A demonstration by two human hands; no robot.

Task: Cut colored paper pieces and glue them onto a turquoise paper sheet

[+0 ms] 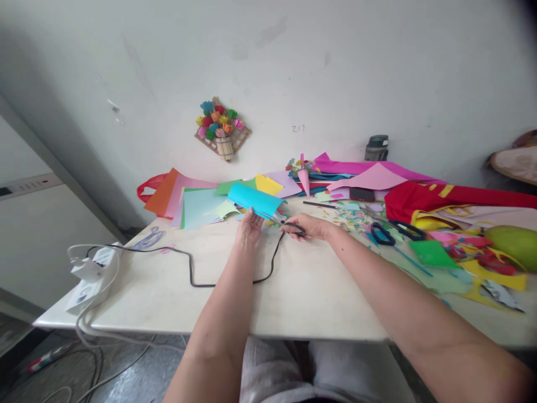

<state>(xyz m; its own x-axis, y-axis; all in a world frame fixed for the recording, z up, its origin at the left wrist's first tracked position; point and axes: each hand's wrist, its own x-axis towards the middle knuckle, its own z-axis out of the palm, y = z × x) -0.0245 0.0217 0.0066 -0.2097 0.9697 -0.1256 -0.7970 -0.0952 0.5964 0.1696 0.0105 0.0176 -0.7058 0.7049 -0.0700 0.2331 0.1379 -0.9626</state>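
Observation:
My left hand (249, 225) reaches to the far middle of the table and pinches the lower edge of a curled cyan paper sheet (255, 200), fingers closed on it. My right hand (311, 226) lies just right of it, closed around the black handles of a pair of scissors (293, 227). The thin blades point left toward the cyan sheet's edge. A black cable (191, 275) ends close beside the scissor handles; its tip is hidden.
A white power strip (90, 268) sits at the left table edge. Coloured paper sheets (195, 204), scraps, blue-handled scissors (381, 234), a phone (361, 194), red material (419, 197) and a green fruit (514, 243) crowd the back and right. A paper-flower craft (221, 129) hangs on the wall.

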